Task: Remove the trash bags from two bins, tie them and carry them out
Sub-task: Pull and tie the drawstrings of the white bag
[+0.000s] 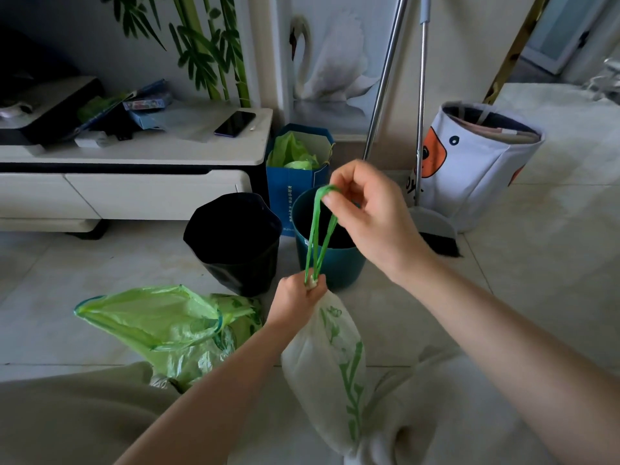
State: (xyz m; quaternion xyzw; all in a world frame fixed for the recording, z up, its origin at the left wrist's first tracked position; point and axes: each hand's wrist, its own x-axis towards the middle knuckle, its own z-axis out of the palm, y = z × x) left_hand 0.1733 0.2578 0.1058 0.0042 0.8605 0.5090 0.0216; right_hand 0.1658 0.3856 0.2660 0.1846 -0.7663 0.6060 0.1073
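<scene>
A white trash bag point(330, 360) with green print hangs in front of me, gathered at its neck in my left hand point(297, 298). Its green drawstring loop point(318, 229) runs up to my right hand point(365, 203), which pinches the top of the loop and holds it taut. A light green trash bag point(161, 322) lies open-mouthed on the floor to the left. Behind stand two bins: a black one point(235, 239) and a teal one point(335, 263), the teal partly hidden by my hands.
A blue paper bag point(295, 189) with green plastic inside stands against the wall. A broom and dustpan point(432, 226) lean at the right beside a white fabric basket point(476, 162). A low white TV cabinet point(134, 182) fills the left. My knees are in the foreground.
</scene>
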